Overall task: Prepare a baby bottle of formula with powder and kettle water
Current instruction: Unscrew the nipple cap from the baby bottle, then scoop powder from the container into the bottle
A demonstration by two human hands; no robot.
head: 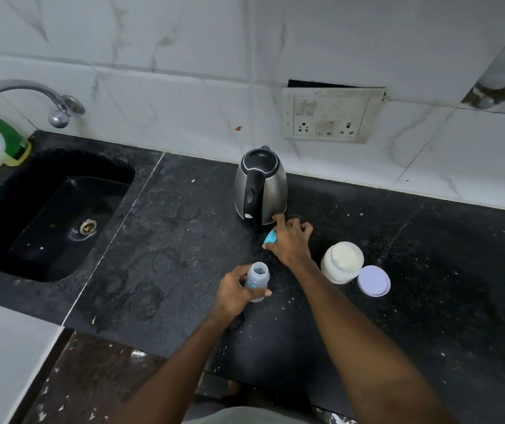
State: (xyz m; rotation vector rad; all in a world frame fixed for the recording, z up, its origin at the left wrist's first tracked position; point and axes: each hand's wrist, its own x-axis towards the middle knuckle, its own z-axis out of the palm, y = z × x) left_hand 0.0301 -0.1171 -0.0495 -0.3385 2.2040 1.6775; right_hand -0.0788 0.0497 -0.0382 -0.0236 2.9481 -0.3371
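Upright, bottle (pixel 256 281) in left hand (pixel 235 293).

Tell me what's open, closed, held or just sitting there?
Baby bottle: uncapped, upright, held by left hand.
Blue bottle cap: on counter, under right hand.
Kettle: lid closed.
Powder jar: open.
Jar lid: off, beside jar.

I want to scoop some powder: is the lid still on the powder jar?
No, the powder jar stands open with its powder showing, and its lid lies beside it on the counter.
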